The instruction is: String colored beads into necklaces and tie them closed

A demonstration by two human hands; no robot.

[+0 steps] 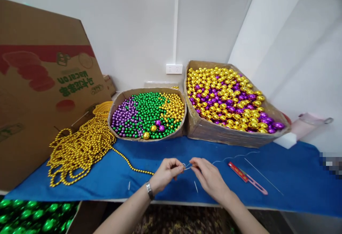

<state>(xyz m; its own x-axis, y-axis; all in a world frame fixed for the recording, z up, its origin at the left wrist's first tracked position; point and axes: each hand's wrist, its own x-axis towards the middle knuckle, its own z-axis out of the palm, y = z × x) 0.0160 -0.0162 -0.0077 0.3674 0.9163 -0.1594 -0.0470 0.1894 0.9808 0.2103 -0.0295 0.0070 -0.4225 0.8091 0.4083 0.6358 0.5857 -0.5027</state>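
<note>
Both of my hands meet low at the centre over a blue cloth [294,177]. My left hand [166,172], with a wristwatch, pinches the end of a thin white thread [187,166]. My right hand [210,177] pinches the same thread from the other side, and the thread trails away to the right. A gold bead strand [133,168] runs from beside my left hand to a big heap of gold bead strings [80,148] at the left. A red and pink thread snipper [247,177] lies just right of my right hand. A long thin needle [263,171] lies beyond it.
A round cardboard tray [184,120] of small purple, green and gold beads stands behind my hands. A larger cardboard box [213,132] of big gold and purple balls stands to its right. A tall printed carton [40,95] leans at the left. Green balls [32,216] lie below the table edge.
</note>
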